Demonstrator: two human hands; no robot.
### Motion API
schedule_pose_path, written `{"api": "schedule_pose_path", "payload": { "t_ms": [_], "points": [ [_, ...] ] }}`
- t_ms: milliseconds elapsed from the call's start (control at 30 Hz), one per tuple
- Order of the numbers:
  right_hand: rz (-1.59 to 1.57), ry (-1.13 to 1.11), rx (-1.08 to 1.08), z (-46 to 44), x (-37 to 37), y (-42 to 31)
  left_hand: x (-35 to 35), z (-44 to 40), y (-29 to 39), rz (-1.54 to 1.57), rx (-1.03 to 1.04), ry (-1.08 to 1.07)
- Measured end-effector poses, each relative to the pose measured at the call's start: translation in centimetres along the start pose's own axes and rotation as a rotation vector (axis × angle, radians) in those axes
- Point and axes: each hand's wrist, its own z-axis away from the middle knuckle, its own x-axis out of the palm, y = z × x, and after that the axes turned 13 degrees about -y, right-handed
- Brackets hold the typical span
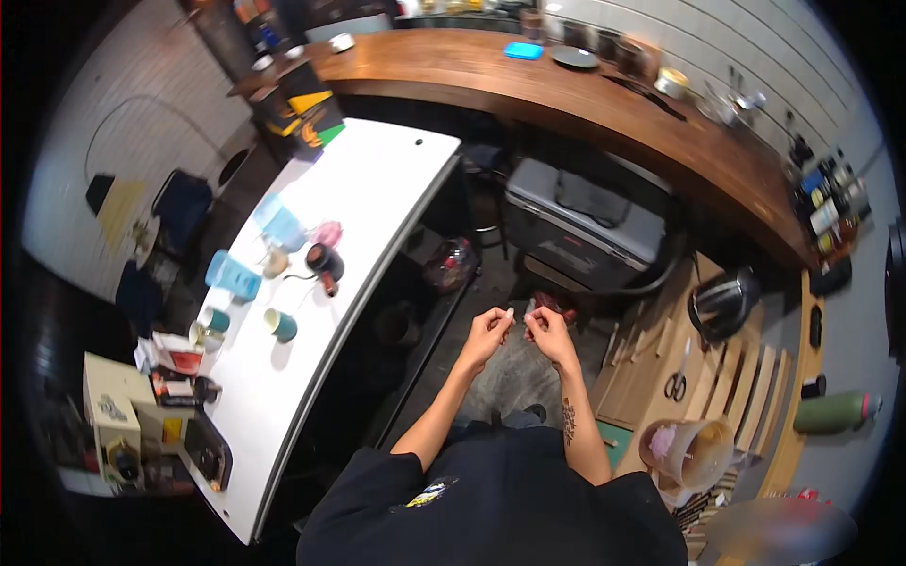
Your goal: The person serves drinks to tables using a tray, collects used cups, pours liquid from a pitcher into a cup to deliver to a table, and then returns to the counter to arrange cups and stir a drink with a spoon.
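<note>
Both hands are raised in front of my body above the floor, a small gap between them. The fingers of my left hand (487, 338) are drawn into a pinch, with a tiny pale spot at the tip. My right hand (550, 337) pinches in the same way, and a small whitish bit shows by its fingertips. What either pinch holds is too small to name. Neither hand touches the white table (377, 189) on the left or the wooden bench (651, 377) on the right.
On the white table are a dark hair-dryer-like object (325, 259), a paper cup (279, 324) and a blue clear container (233, 274). Ahead stands a grey cooler box (585, 231) under a wooden counter (453, 61). A kettle (722, 304), scissors (677, 385) and a bucket (703, 448) are at right.
</note>
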Motion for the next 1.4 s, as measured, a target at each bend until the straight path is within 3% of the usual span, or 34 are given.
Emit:
{"api": "schedule_pose_path", "payload": {
  "t_ms": [433, 567, 733, 800, 1000, 1200, 1400],
  "points": [
    [-0.247, -0.38, -0.066, -5.1, 25.5, -3.2, -21.2, 18.8, 0.4, 0.119, 0.079, 0.228],
    [-0.238, -0.358, -0.124, -4.9, 32.0, -3.2, -24.9, 23.8, 0.2, 0.128, 0.073, 0.256],
    [-0.296, -0.403, -0.049, -3.1, 36.6, -5.0, -27.4, 27.9, 0.8, 0.183, 0.097, 0.322],
    [-0.224, -0.41, -0.022, -2.2, 37.2, -5.5, -27.8, 28.6, 0.9, 0.177, 0.152, 0.447],
    [-0.222, -0.274, 0.06, 0.3, 35.4, -3.6, -28.9, 29.5, 1.6, 0.236, 0.145, 0.401],
    [-0.213, 0.087, 0.193, 8.5, 27.6, 2.4, -26.8, 28.3, 0.2, 0.185, 0.079, 0.128],
    [-0.169, 0.578, 0.426, 23.8, 19.5, 10.6, -17.9, 26.2, -3.9, 0.137, -0.085, -0.128]
  ]
}}
